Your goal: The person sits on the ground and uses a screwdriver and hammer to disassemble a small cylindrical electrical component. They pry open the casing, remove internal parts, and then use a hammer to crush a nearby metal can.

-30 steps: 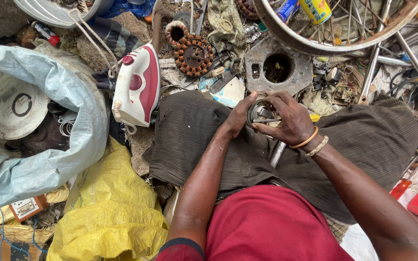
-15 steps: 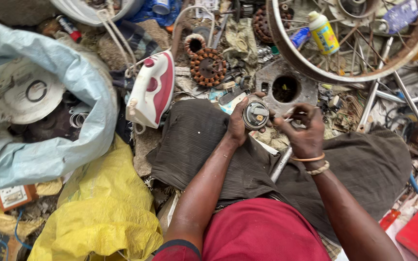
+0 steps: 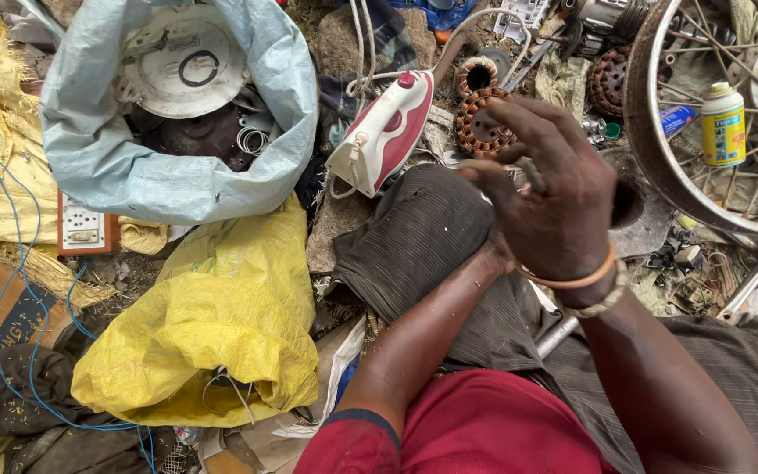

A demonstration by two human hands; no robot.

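Over the dark-trousered knee, the right hand [image 3: 563, 206] covers the left hand [image 3: 495, 254], fingers half-curled around something hidden, seemingly small, rigid, best pinched firmly.

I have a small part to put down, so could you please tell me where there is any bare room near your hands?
The trouser lap below the clothes iron and left of the right hand is the only clear surface. A patch of ground lies between the socket box and yellow sack. Around the stator and wheel rim it is crowded.
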